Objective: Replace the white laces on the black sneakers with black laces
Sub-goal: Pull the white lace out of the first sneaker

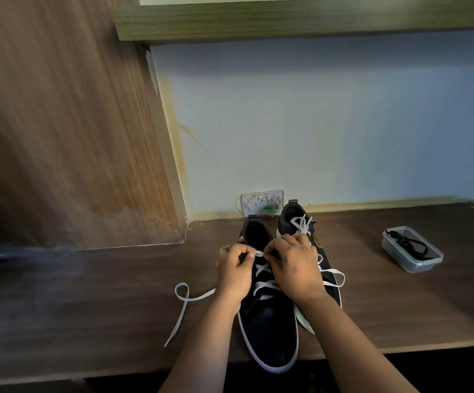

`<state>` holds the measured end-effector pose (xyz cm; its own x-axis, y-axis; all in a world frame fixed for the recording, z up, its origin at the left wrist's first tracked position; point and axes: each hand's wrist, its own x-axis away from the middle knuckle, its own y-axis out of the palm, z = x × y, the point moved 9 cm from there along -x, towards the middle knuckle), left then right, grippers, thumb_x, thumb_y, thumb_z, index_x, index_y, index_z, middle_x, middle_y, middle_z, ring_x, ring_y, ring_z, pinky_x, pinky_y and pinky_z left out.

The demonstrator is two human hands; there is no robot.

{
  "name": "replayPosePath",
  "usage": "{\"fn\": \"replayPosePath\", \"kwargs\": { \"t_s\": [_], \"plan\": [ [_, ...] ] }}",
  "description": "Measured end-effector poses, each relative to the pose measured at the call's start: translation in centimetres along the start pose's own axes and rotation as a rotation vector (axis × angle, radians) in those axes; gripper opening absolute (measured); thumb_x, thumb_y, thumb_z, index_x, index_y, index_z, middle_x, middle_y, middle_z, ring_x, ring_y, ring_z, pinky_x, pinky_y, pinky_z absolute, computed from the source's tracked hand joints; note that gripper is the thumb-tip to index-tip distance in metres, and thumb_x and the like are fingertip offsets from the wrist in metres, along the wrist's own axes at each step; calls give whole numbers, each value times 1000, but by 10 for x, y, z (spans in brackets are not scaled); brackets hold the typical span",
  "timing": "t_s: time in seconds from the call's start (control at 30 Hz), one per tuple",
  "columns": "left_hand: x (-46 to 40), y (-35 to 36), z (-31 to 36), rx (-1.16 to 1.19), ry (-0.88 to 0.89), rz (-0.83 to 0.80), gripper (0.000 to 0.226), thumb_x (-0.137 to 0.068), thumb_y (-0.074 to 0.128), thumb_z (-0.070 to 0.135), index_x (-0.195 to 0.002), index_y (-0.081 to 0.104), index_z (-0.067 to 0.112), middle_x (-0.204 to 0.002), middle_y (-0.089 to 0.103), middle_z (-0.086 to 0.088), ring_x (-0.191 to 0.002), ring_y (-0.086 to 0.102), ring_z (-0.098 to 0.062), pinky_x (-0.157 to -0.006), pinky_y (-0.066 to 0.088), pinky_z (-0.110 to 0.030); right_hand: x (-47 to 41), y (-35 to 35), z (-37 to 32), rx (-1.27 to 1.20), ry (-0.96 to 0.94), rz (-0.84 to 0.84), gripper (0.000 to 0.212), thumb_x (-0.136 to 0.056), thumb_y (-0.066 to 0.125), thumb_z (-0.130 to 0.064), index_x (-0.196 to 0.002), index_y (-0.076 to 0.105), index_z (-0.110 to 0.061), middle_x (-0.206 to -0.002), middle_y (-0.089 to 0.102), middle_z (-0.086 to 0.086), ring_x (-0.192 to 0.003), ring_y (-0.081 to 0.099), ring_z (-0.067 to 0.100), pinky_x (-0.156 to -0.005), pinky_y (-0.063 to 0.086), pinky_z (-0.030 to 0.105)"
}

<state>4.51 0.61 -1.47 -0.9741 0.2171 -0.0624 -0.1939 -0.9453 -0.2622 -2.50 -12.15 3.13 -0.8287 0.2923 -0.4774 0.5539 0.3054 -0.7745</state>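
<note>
Head view looks down on a brown desk (94, 304) where two black sneakers (270, 330) sit side by side near its front edge. Both hands, left hand (234, 275) and right hand (295, 268), pinch the nearer sneaker's white lace (264, 286) at the top eyelets. Black laces (409, 243) lie coiled in a clear tub (417, 266) well off to the right.

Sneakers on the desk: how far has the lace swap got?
Early days. The near sneaker is partly unlaced: a loose white lace trails onto the desk. Both hands are pinching lace at its upper eyelets. The far sneaker is still white-laced, and the black laces lie in their container.
</note>
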Motion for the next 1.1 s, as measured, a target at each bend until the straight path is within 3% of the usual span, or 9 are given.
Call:
{"fn": "replayPosePath", "kwargs": {
  "t_s": [0.1, 0.2, 0.27, 0.43, 0.57, 0.73, 0.93, 1.0, 1.1],
  "plan": [
    [-1, 11, -18, 201, -177, -91, 25, -96, 55, 17, -74, 66, 25, -110, 58, -13, -96, 60, -23, -84, 47, -28, 0, 2, 13, -42, 107, -22, 2, -89, 62, -26, -88, 62, -24, -96, 60, -11, -103, 43, 21, -77, 31, 34],
    [1, 9, -21, 398, -313, -104, 20, -93, 52, 8, -76, 60, 17, -72, 61, 4, -68, 52, -11, -64, 38, -26, 0, 2, 28, -135, 196, -18, 4, -88, 62, -24, -89, 64, -20, -95, 61, -5, -100, 45, 24, -81, 36, 33],
    [2, 6, -17, 418, -298, -109, 10, -91, 52, 10, -86, 60, 15, -84, 56, 3, -73, 49, -8, -73, 34, -30, -1, 4, 32, -148, 186, -44, 9, -87, 62, -19, -95, 66, -18, -98, 62, -2, -101, 45, 24, -83, 34, 28],
    [2, -11, 14, 142, 77, -20, 7, -65, 72, 32, -72, 73, 31, -106, 54, 4, -103, 56, -7, -88, 43, -19, -1, -1, 9, -224, 49, -72, 38, -74, 58, -27, -111, 68, -24, -106, 65, -7, -107, 44, 18, -88, 34, 24],
    [5, -12, 27, -311, 376, 98, 15, -75, 76, 19, -74, 66, 29, -108, 49, 11, -101, 42, -6, -83, 26, -7, 1, -12, 1, -110, -14, 49, 11, -74, 70, -33, -84, 70, -28, -90, 62, -17, -101, 46, 15, -76, 40, 36],
    [1, 1, 3, 256, -54, -61, 30, -80, 69, 9, -60, 69, 32, -102, 57, 6, -102, 56, -11, -87, 41, -24, 0, -6, 16, -378, 182, -23, 12, -83, 71, -25, -78, 62, -30, -92, 59, -13, -101, 42, 17, -83, 31, 26],
    [6, -6, 18, 264, -28, -72, 31, -78, 62, 4, -61, 66, 29, -92, 58, 8, -88, 56, -4, -80, 40, -24, 2, 0, 9, -417, 173, -96, 6, -93, 59, -25, -88, 60, -24, -90, 62, -5, -98, 43, 18, -80, 37, 30],
    [11, 0, 11, 465, -189, -140, 5, -72, 57, 18, -70, 59, 22, -87, 58, 4, -80, 52, -9, -73, 34, -28, 2, -6, 21, -541, 303, -36, 14, -96, 53, -22, -83, 58, -25, -86, 65, 0, -93, 53, 21, -79, 43, 33],
    [8, -13, 2, 841, -354, -114, 10, -80, 44, 22, -74, 52, 19, -84, 63, 2, -77, 47, -13, -68, 31, -31, 8, -23, 54, -901, 656, 170, 14, -98, 46, -17, -92, 59, -16, -94, 63, 7, -94, 60, 32, -81, 43, 35]
  ]
}}
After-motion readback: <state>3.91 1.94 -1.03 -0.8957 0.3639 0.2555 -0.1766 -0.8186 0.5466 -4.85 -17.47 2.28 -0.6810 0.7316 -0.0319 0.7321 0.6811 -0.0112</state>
